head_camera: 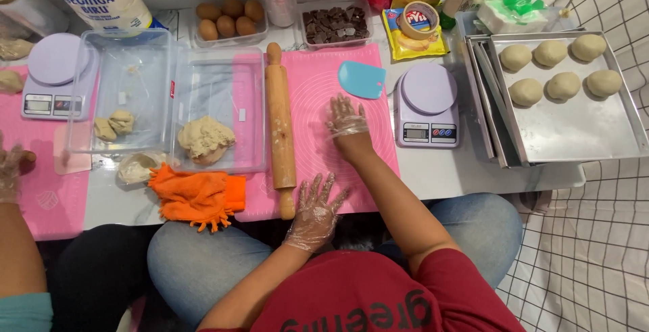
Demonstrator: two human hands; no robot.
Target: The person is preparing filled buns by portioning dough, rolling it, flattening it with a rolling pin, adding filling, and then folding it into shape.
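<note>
My right hand [347, 118], in a thin clear glove, lies flat with fingers spread on the pink silicone mat [318, 82], just below a light blue dough scraper [362, 78]. My left hand [314, 211], gloved too, rests open at the mat's near edge, beside the lower end of a wooden rolling pin [279, 122]. Neither hand holds anything. A lump of beige dough [206, 139] sits in a clear plastic box [220, 68] left of the pin.
A lilac scale [427, 105] stands right of the mat, beside metal trays [574, 136] with several dough balls. Orange cloth [197, 197] lies at front left. Eggs [230, 17] and chocolate pieces [336, 24] sit behind. Another person's gloved hand [10, 170] is at far left.
</note>
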